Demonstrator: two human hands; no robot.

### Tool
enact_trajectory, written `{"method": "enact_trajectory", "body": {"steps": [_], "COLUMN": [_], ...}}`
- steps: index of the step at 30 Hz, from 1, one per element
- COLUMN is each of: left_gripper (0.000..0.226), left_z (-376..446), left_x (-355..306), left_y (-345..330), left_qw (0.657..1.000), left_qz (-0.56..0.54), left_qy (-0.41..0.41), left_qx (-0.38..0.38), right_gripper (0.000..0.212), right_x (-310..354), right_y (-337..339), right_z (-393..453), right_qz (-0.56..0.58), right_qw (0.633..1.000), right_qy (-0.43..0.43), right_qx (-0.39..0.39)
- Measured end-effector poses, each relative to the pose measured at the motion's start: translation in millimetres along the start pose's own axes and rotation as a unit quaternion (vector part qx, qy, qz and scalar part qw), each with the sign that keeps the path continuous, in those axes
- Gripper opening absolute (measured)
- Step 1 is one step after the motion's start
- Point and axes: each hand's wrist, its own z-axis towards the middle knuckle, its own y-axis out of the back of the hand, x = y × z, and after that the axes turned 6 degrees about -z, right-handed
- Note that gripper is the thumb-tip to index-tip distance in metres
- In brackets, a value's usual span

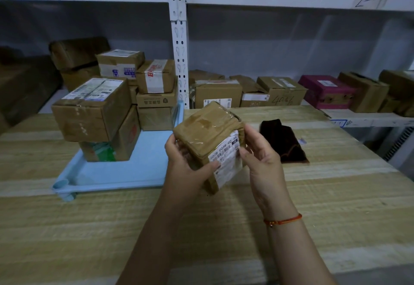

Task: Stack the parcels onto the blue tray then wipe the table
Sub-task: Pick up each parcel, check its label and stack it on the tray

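Note:
I hold a small taped brown parcel (202,131) with a white label above the wooden table (224,228), tilted, just right of the blue tray (125,177). My left hand (186,163) grips its left side, thumb across the label. My right hand (262,157) grips its right side. Several cardboard parcels stand stacked on the tray: a large one (91,107) lies crooked on a box with green print (107,148), and smaller ones (154,87) are piled at the tray's far end. A dark cloth (283,141) lies on the table to the right of the parcel.
Behind the table runs a white metal shelf (369,117) with several more boxes, one of them magenta (324,92). A white upright post (179,38) rises behind the tray. The table's right edge lies near the dark cloth.

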Motion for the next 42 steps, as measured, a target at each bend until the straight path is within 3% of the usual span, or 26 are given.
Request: {"method": "enact_trajectory", "body": {"steps": [4,9,12,16,21,25,29,34,39,42], "left_gripper": [0.087,0.048,0.028,0.031,0.044,0.046,0.042,0.034,0.032,0.029], "left_z": [2.6,3.8,3.0,5.3,3.4,6.2,7.3,4.7,5.7,9.3], "left_x": [-2.6,-7.8,-9.2,-12.9,-23.0,-28.6,-34.0,-37.5,-31.1,-34.1], "left_y": [1.7,4.7,8.7,10.9,8.8,9.4,8.8,10.4,25.8,34.2], "left_qw": [0.998,0.966,0.948,0.944,0.953,0.964,0.972,0.974,0.984,0.986], "left_qz": [-0.058,-0.231,-0.276,-0.260,-0.231,-0.187,-0.153,-0.143,-0.084,-0.050], "left_qy": [-0.001,0.086,0.129,0.170,0.172,0.153,0.146,0.151,0.127,0.098], "left_qx": [-0.023,-0.084,-0.098,-0.109,-0.094,-0.113,-0.102,-0.089,-0.091,-0.128], "right_gripper": [0.050,0.041,0.028,0.044,0.048,0.045,0.021,0.034,0.040,0.027], "right_x": [5.1,12.6,12.5,12.2,14.3,13.4,10.9,10.1,12.3,16.6], "right_y": [0.1,0.8,0.6,-1.3,-2.1,-1.7,-5.1,-22.0,-42.6,-53.3], "right_z": [-1.7,-2.8,-3.7,-6.2,-8.4,-8.5,-5.5,0.9,8.5,13.0], "right_qz": [-0.003,-0.040,-0.025,0.016,-0.002,-0.020,0.012,0.058,0.038,0.021], "right_qw": [1.000,0.992,0.988,0.981,0.982,0.972,0.969,0.961,0.958,0.959], "right_qy": [-0.017,-0.075,-0.114,-0.186,-0.172,-0.196,-0.237,-0.270,-0.284,-0.282], "right_qx": [-0.022,-0.093,-0.103,-0.045,0.084,0.131,0.072,-0.018,-0.032,-0.009]}}
